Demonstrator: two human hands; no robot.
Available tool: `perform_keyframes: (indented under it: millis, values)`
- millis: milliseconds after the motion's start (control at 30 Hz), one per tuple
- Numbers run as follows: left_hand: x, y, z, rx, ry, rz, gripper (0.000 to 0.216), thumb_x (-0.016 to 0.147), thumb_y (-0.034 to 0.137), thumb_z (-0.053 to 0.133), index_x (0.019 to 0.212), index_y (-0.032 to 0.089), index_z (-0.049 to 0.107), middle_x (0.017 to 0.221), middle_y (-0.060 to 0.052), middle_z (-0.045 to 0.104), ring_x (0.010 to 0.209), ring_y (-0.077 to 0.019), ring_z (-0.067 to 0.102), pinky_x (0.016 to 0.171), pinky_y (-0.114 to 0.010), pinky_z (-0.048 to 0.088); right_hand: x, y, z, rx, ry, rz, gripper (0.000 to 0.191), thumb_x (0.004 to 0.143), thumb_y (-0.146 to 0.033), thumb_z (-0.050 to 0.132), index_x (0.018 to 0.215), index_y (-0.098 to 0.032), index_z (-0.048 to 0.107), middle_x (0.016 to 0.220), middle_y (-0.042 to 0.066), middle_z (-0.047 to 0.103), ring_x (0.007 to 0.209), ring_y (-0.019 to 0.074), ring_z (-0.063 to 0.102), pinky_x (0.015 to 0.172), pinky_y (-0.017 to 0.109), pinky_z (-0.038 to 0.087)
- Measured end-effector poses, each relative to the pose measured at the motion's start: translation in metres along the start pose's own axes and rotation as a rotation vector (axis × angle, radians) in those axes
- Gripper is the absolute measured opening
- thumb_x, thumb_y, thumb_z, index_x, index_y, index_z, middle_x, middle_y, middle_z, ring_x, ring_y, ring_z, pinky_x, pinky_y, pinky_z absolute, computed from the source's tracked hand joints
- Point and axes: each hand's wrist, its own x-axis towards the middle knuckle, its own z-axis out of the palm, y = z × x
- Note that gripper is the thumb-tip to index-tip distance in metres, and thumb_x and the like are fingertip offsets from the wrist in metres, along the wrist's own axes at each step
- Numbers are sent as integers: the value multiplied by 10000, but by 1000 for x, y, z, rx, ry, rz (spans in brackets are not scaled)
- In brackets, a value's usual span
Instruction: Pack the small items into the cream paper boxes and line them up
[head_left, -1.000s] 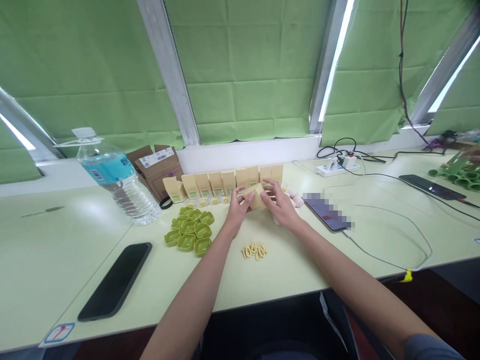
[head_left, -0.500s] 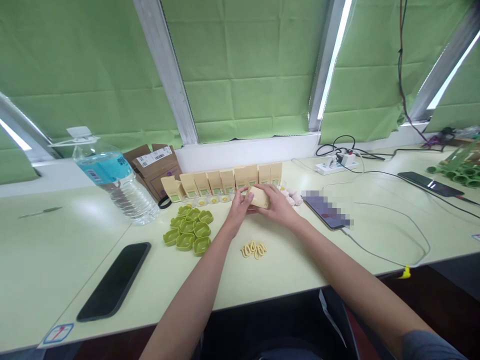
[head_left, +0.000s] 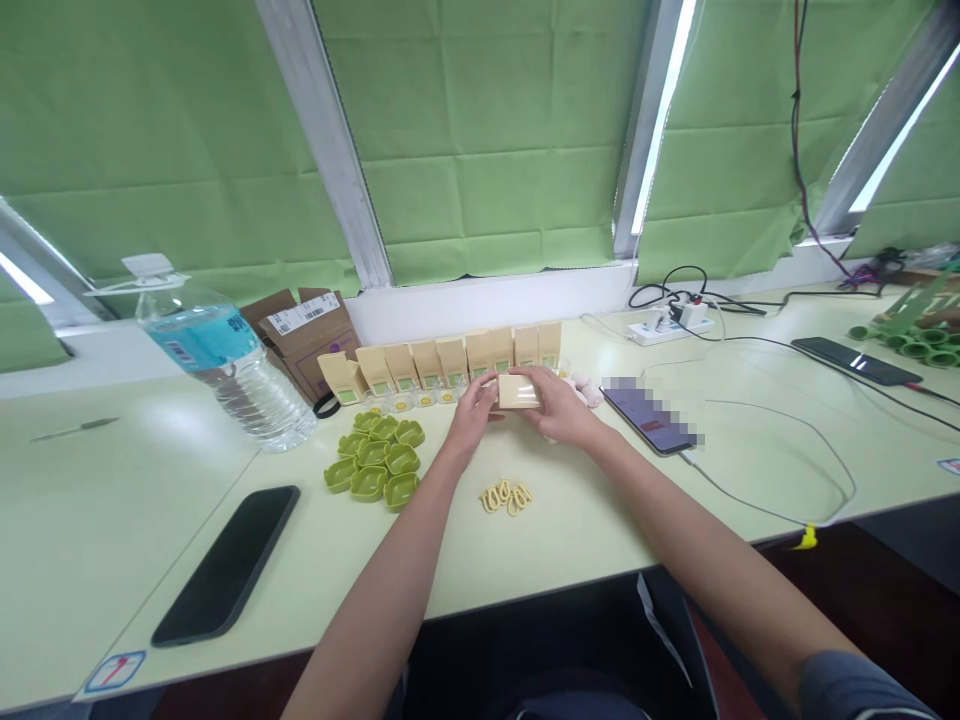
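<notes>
Between my two hands is a small cream box-shaped piece (head_left: 519, 391), its glossy face turned toward me. My left hand (head_left: 474, 412) grips its left side, and my right hand (head_left: 561, 406) closes on its right side. Behind them stands a row of cream box-like pieces (head_left: 427, 362), with small clear pieces with yellow centres (head_left: 425, 397) in front. To the left lie several green cup-shaped pieces (head_left: 373, 453). Nearer to me is a small heap of pale yellow loops (head_left: 505, 495). Pinkish-white pieces (head_left: 586, 388) are partly hidden behind my right hand.
A large water bottle (head_left: 225, 350) and an opened cardboard box (head_left: 306, 340) stand at the left. A dark phone (head_left: 226, 565) lies near the front edge. On the right are a phone on a cable (head_left: 649, 415), a power strip (head_left: 670, 328) and green tubes (head_left: 922, 345).
The cream piece has been turned in my hands, so its glossy face now shows toward me. Both hands stay at nearly the same spot.
</notes>
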Motion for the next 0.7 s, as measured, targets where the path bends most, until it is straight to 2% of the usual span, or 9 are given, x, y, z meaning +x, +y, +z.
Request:
perform_keyframes:
  millis: [100, 267, 500, 700]
  values:
    - [0, 1, -2, 59, 2, 61, 474, 837, 471, 688, 1238, 222, 642, 1194, -89, 663, 968, -187, 652, 765, -276, 541, 0, 0, -3, -19, -14, 13, 613, 811, -174, 660, 1392, -244, 478, 1308, 129, 575, 1226, 314, 543, 1047, 520, 434]
    - [-1, 2, -3, 135, -38, 122, 454, 858, 402, 671, 1269, 211, 642, 1255, -116, 646, 993, -193, 655, 869, -324, 516, 0, 2, -7, -24, -34, -1, 641, 774, -107, 640, 1383, -249, 499, 1311, 118, 579, 1240, 305, 531, 1062, 505, 427]
    - [-5, 5, -2, 127, -170, 76, 436, 893, 394, 630, 1304, 248, 620, 1312, -109, 621, 1073, -207, 637, 949, -358, 492, -2, 9, -8, -32, -62, -53, 668, 748, -53, 595, 1377, -260, 507, 1298, 100, 591, 1250, 302, 524, 1064, 506, 430]
    - [-6, 5, 0, 118, -166, 90, 420, 894, 393, 627, 1281, 231, 628, 1275, -116, 637, 1018, -202, 651, 944, -366, 490, -2, 6, -9, -25, -63, -42, 660, 767, -60, 603, 1388, -257, 498, 1304, 110, 580, 1256, 299, 523, 1074, 506, 425]
